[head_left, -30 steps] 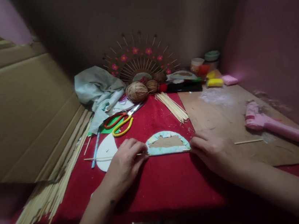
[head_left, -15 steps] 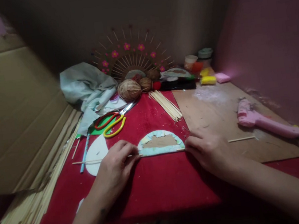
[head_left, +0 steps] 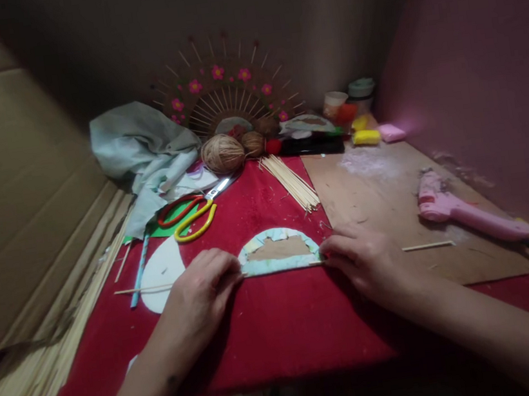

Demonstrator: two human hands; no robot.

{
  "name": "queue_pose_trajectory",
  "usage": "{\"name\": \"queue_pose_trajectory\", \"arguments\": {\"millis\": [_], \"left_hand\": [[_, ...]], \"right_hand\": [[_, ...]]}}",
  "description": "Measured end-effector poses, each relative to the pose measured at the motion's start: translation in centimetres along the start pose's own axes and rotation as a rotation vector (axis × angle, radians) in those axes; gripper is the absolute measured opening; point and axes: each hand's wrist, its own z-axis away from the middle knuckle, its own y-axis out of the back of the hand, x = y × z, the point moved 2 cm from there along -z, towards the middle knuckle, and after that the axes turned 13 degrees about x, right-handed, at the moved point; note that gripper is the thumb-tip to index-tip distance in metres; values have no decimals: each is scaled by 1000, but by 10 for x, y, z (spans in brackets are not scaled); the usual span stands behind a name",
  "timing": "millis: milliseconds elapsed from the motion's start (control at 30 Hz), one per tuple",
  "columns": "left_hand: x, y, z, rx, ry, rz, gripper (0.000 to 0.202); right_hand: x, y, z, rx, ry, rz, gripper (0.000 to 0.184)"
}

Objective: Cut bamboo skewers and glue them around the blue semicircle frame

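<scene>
A half-round cardboard piece (head_left: 279, 252) edged in pale blue cloth lies flat on the red cloth (head_left: 281, 325). A long thin wooden stick (head_left: 427, 246) runs along its straight lower edge and sticks out on both sides. My left hand (head_left: 199, 294) rests at the piece's left corner, fingers curled down onto the stick. My right hand (head_left: 368, 262) sits at the right corner, fingertips pinched on the stick there.
Scissors (head_left: 188, 213) with red and yellow handles, a white paper disc (head_left: 161, 280), twine balls (head_left: 222, 153), a bundle of sticks (head_left: 292, 184) and a fan-shaped stick ornament (head_left: 226, 96) lie behind. A pink glue gun (head_left: 466, 213) rests on a brown board (head_left: 392, 207). Cardboard (head_left: 15, 192) and long sticks stand left.
The view has drifted, so everything sits a little further left and lower. Both hands stay at the ends of the half-round piece, holding the stick against its edge.
</scene>
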Motion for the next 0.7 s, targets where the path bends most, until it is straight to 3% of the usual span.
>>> {"name": "queue_pose_trajectory", "arguments": {"millis": [700], "left_hand": [[-4, -1, -1, -8, -9, 31, 17]], "right_hand": [[14, -5, -15, -229, -299, -229, 13]]}}
